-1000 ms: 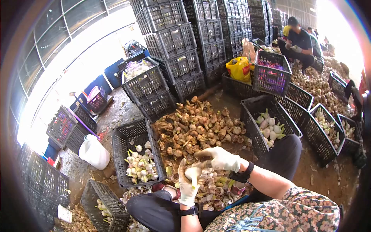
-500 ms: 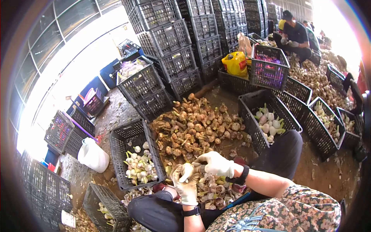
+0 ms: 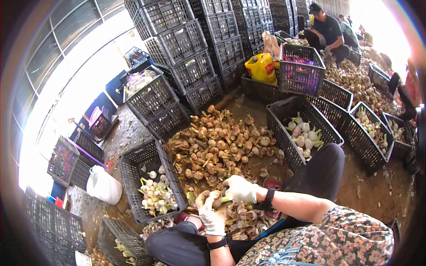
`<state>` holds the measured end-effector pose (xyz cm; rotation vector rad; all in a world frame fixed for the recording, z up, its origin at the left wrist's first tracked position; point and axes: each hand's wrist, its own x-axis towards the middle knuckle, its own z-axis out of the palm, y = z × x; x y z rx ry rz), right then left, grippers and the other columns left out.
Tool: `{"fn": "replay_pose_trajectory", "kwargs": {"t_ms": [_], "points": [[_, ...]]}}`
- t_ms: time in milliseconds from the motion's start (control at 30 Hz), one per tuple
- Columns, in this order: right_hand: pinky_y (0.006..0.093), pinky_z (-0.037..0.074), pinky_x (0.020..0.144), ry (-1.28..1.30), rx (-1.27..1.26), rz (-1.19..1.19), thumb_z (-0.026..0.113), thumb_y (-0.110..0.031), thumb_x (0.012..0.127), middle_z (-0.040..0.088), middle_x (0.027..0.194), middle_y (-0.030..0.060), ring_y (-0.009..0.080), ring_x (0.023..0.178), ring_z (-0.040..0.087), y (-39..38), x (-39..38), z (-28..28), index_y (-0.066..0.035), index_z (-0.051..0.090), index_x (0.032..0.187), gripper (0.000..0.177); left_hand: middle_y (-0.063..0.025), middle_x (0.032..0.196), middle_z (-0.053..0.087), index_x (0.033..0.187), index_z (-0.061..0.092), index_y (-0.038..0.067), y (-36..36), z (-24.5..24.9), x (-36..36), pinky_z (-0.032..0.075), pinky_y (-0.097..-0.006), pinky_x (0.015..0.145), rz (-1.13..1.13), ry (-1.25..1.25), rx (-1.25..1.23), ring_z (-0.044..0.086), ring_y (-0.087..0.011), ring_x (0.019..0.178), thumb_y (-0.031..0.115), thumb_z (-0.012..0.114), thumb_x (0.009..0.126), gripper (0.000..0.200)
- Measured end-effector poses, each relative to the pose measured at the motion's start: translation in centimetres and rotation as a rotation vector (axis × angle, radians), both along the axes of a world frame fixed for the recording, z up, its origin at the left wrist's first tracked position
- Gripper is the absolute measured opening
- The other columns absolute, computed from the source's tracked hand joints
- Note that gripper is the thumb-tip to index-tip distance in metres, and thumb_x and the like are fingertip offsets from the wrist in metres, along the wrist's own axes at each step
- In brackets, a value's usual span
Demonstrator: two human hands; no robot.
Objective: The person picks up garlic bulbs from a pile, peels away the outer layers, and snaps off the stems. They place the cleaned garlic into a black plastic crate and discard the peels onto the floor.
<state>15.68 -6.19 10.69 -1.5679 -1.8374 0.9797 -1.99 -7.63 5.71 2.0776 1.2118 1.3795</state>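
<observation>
Both my hands wear pale work gloves and meet in front of my crossed legs. My left hand (image 3: 213, 218) is closed around a garlic bulb (image 3: 218, 201), whose greenish stem points to the right. My right hand (image 3: 241, 188) is curled shut just above and right of that bulb; what its fingers hold is hidden. Beneath the hands lies a litter of peeled garlic skins (image 3: 242, 215). Ahead of them a heap of brown, unpeeled garlic (image 3: 222, 144) covers the ground. A black crate (image 3: 128, 177) with clean white bulbs (image 3: 157, 195) stands to the left.
Another black crate (image 3: 284, 133) with white bulbs is at the right, by my knee. Tall stacks of crates (image 3: 186, 40) rise behind the heap. A white jug (image 3: 104, 185) stands at far left. A yellow bag (image 3: 262, 68) and a seated co-worker (image 3: 328, 33) are farther back.
The bulb in my left hand has turned, so its stem now points right. My right hand has shifted slightly left, and the whole view has moved a little.
</observation>
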Motion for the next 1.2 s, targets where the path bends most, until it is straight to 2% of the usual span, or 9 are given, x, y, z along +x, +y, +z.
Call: {"fn": "replay_pose_trajectory", "kwargs": {"t_ms": [100,167,467,767,833,900,1033,1100,1200], "points": [[0.0402,0.054,0.068,0.220,-0.064,-0.044,0.060,-0.014,0.073,0.068,0.080,0.0243,0.0382,0.070,0.066,0.0,0.4,-2.1,0.010,0.065,0.097,0.035,-0.0107,0.128,0.052,0.109,0.067,0.007,0.1,-0.7,0.0,0.053,-0.0321,0.090,-0.091,-0.133,-0.058,0.060,-0.0227,0.109,-0.005,0.078,0.074,0.038],[0.0406,0.054,0.077,0.172,-0.150,-0.049,0.060,-0.014,0.072,0.069,0.089,0.0248,0.0392,0.083,0.066,-0.2,0.5,-1.0,0.010,0.064,0.104,0.040,-0.0085,0.136,0.048,0.108,0.067,0.003,0.7,-2.2,0.0,0.053,-0.0289,0.090,-0.190,-0.842,-0.605,0.059,-0.0180,0.110,-0.007,0.073,0.082,0.028],[0.0471,0.048,0.085,-0.087,0.178,-0.245,0.060,-0.017,0.077,0.061,0.097,0.0247,0.0429,0.097,0.060,0.4,1.9,-4.8,0.003,0.061,0.093,0.026,-0.0077,0.115,0.067,0.100,0.069,0.004,1.2,-3.2,0.6,0.053,-0.0299,0.088,-0.063,-0.822,-0.630,0.063,-0.0168,0.101,0.001,0.070,0.090,0.011],[0.0450,0.048,0.092,-0.064,0.050,-0.216,0.060,-0.019,0.075,0.063,0.107,0.0264,0.0425,0.105,0.060,0.8,4.2,-13.1,0.004,0.064,0.100,0.034,-0.0102,0.128,0.064,0.120,0.063,0.009,2.6,-4.5,2.0,0.051,-0.0382,0.102,-0.316,-1.326,-0.751,0.049,-0.0296,0.135,0.014,0.054,0.100,0.022],[0.0445,0.049,0.092,-0.109,0.028,-0.187,0.059,-0.019,0.074,0.063,0.112,0.0275,0.0423,0.106,0.060,0.9,4.5,-14.4,0.003,0.067,0.101,0.035,-0.0114,0.131,0.063,0.124,0.062,0.006,3.5,-4.7,1.4,0.053,-0.0350,0.099,-0.662,-1.922,-0.942,0.050,-0.0273,0.133,0.014,0.053,0.100,0.027],[0.0436,0.049,0.094,-0.166,-0.156,0.000,0.065,-0.024,0.080,0.061,0.121,0.0257,0.0421,0.108,0.061,1.2,5.5,-12.6,0.002,0.064,0.116,0.045,-0.0124,0.132,0.062,0.126,0.060,0.004,4.4,-5.5,0.5,0.053,-0.0356,0.100,-0.607,-1.909,-0.937,0.052,-0.0276,0.131,0.014,0.053,0.100,0.029],[0.0368,0.045,0.103,0.994,-0.164,0.008,0.075,-0.021,0.087,0.050,0.144,0.0161,0.0250,0.122,0.057,0.9,4.0,-7.4,-0.003,0.049,0.141,0.063,-0.0091,0.131,0.064,0.130,0.058,0.002,4.7,-6.4,1.1,0.049,-0.0354,0.105,-0.268,-1.782,-0.882,0.058,-0.0248,0.123,0.025,0.049,0.102,0.037],[0.0348,0.048,0.098,0.752,0.061,0.008,0.075,-0.012,0.085,0.061,0.131,0.0138,0.0213,0.112,0.062,1.5,2.7,-7.9,-0.003,0.057,0.133,0.052,-0.0084,0.128,0.066,0.130,0.058,0.002,5.4,-11.5,-0.4,0.048,-0.0380,0.107,-0.567,-1.459,-0.973,0.056,-0.0243,0.126,0.025,0.050,0.102,0.037],[0.0326,0.051,0.090,0.771,-0.059,-0.078,0.068,-0.008,0.084,0.070,0.110,0.0118,0.0190,0.100,0.065,1.6,2.3,-9.2,0.002,0.064,0.118,0.036,-0.0144,0.131,0.063,0.125,0.063,0.004,4.2,-6.6,2.9,0.047,-0.0437,0.099,-0.214,-1.659,-0.924,0.059,-0.0279,0.114,0.027,0.047,0.103,0.036]]}}
